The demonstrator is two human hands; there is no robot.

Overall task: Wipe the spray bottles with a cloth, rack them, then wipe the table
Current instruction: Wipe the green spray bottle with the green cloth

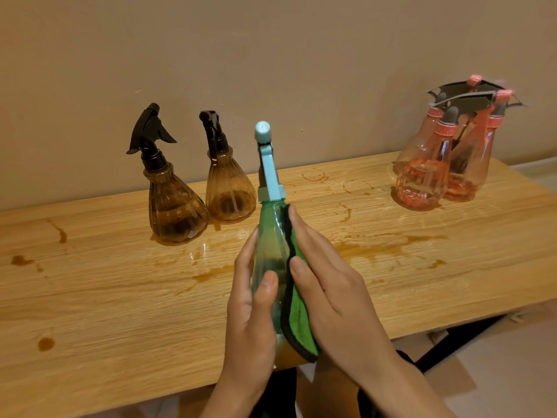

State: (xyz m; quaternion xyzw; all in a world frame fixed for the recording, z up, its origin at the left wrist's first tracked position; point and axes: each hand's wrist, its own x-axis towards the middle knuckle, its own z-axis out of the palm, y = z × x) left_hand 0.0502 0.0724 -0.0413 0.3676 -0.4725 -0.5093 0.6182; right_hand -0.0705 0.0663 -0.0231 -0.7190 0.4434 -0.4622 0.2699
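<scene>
A green spray bottle [269, 236] with a pale blue trigger head is held up above the wooden table [120, 297]. My left hand [250, 321] grips its body from the left, thumb across the front. My right hand [328, 282] presses a green cloth with a black edge [298, 321] flat against the bottle's right side. Two brown spray bottles [174, 206] [229, 188] with black heads stand at the back left. Several pink spray bottles [422, 182] hang together on a dark rack [470, 101] at the back right.
Brown liquid stains and wet patches [376, 248] spread over the table's middle and left. A beige wall runs right behind the table. The table's front edge lies just under my wrists, with a dark leg brace [458, 339] at the lower right.
</scene>
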